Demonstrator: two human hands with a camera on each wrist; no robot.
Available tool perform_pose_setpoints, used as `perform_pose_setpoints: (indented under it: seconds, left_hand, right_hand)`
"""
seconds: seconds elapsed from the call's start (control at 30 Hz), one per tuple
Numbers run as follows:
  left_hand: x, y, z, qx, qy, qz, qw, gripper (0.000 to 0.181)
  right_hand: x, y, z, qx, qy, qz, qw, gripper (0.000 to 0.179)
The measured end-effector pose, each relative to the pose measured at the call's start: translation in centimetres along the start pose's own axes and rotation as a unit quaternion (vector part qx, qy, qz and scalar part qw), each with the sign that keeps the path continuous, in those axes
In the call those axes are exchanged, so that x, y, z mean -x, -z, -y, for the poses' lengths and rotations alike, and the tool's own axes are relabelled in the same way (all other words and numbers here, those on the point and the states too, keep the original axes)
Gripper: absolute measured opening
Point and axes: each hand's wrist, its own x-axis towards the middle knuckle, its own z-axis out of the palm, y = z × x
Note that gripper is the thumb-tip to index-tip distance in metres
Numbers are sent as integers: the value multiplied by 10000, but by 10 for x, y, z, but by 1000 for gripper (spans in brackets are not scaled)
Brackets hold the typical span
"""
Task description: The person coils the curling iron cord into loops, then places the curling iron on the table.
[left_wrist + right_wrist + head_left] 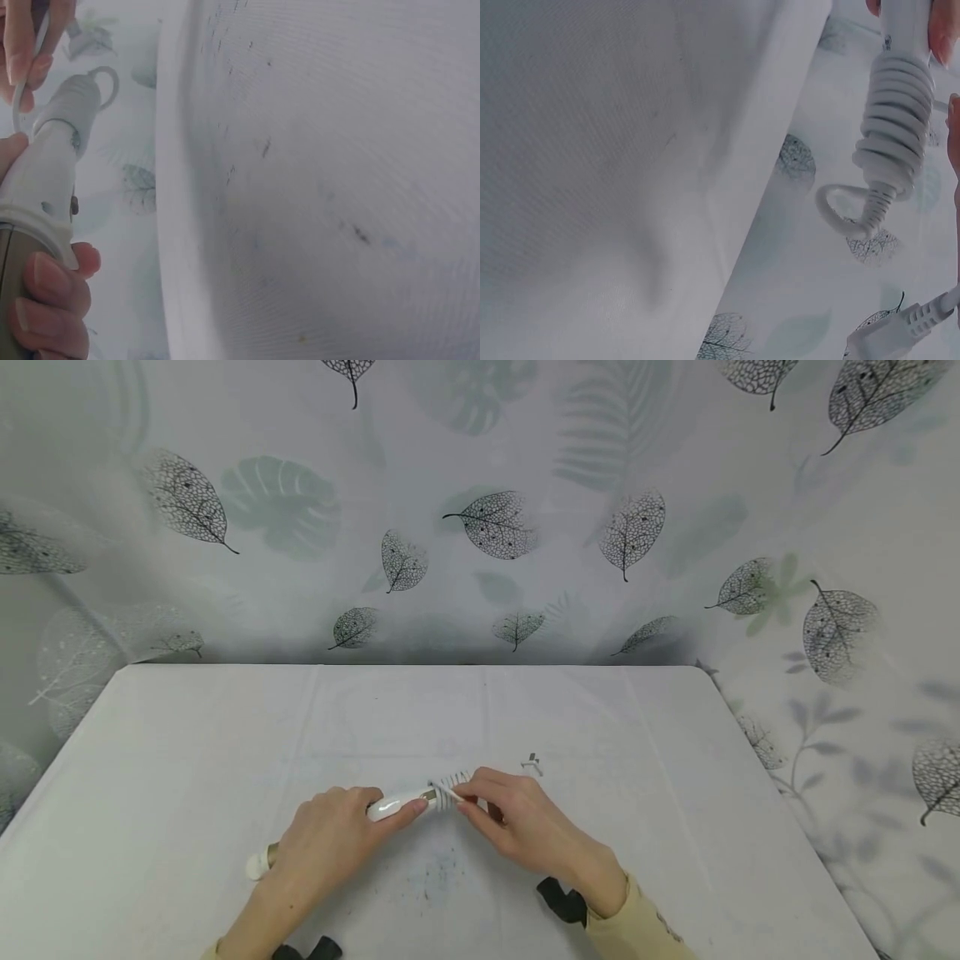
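Observation:
A white-and-gold hair iron (386, 808) lies slantwise over the table's front half, its round white tip (257, 866) showing at the left. My left hand (330, 835) grips it around the body, the thumb stretched along it. White power cord (894, 112) is wound in several turns round the iron's handle end. Beside these turns, my right hand (513, 817) pinches a length of cord between thumb and fingers. In the left wrist view, the pinched cord (18, 109) runs up from the handle. The cord's plug (885, 335) hangs just beyond my right hand.
A white-covered table (187, 735) spreads under my hands, with small dark smudges (442, 877) on its cover. Behind and to the right hangs a leaf-patterned sheet (450, 460). Black pieces (562, 902) sit by both wrists.

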Motion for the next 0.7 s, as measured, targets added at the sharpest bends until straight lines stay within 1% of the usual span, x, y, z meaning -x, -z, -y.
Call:
perform_pose_setpoints:
  seconds: [0.23, 0.43, 0.57, 0.7]
  left_hand:
    - [-1, 1, 1, 111, 33, -157, 9998, 72]
    - [-2, 3, 1, 103, 28, -339, 9994, 76]
    - [-2, 6, 1, 157, 80, -433, 9989, 77]
    - [-3, 7, 2, 398, 105, -494, 9979, 70]
  right_hand:
    - [0, -7, 1, -229, 113, -110, 9996, 14]
    - [-1, -11, 2, -411, -64, -174, 9990, 13]
    - [0, -11, 1, -631, -169, -282, 9975, 20]
    - [-1, -11, -1, -539, -63, -481, 9974, 27]
